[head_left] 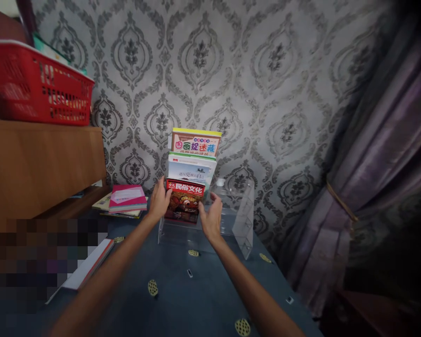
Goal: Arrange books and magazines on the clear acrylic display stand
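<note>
A small book with a red and dark cover (182, 202) leans in the front tier of a clear acrylic rack (243, 220). My left hand (159, 201) grips its left edge, thumb over the front cover. At the right edge is my right hand (212, 215); its thumb touches the book while the other fingers stand apart, slightly bent. Behind rises a white and blue book (191, 168), partly covered by the red one. Higher still, in the rearmost place, a brown and pink book with a yellow top edge (196, 142) shows its upper part.
Left of the rack lies a stack of books with a pink one (128, 196) on top. A white book (89, 264) rests nearer me beside a blurred-out patch. A red basket (56, 89) stands on a wooden cabinet (42, 164). A purple curtain (330, 252) hangs right.
</note>
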The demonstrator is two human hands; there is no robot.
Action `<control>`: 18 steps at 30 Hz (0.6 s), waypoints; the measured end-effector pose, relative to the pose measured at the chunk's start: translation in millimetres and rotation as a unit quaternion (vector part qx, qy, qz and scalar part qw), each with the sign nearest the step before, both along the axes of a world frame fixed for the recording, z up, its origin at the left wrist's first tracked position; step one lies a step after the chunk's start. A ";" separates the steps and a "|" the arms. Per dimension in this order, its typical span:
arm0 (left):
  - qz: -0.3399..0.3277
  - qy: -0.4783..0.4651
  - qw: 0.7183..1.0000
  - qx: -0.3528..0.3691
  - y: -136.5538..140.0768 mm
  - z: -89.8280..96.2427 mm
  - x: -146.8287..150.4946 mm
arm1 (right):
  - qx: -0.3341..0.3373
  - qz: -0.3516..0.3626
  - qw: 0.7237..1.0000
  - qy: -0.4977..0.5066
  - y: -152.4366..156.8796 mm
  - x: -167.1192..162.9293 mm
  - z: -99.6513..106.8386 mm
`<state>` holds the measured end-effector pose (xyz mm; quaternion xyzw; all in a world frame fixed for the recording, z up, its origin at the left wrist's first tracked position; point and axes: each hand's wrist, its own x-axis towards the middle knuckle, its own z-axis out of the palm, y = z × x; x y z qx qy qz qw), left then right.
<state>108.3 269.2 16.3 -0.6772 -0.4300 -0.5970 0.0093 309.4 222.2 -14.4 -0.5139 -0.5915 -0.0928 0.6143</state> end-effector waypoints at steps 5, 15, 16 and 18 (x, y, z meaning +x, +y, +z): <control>-0.023 -0.012 1.000 -0.007 4.8 -3.5 3.2 | -0.018 0.021 0.999 -0.028 11.6 -6.0 -3.7; -0.052 -0.051 0.997 -0.020 5.2 -2.1 4.3 | -0.009 -0.002 1.000 -0.025 18.9 -8.1 -6.3; -0.055 -0.051 0.997 -0.019 5.7 -1.7 3.9 | -0.010 -0.003 1.000 -0.027 18.7 -7.5 -5.8; -0.060 -0.049 0.997 -0.020 6.6 -0.4 2.6 | -0.015 -0.006 0.999 -0.030 18.6 -5.9 -5.0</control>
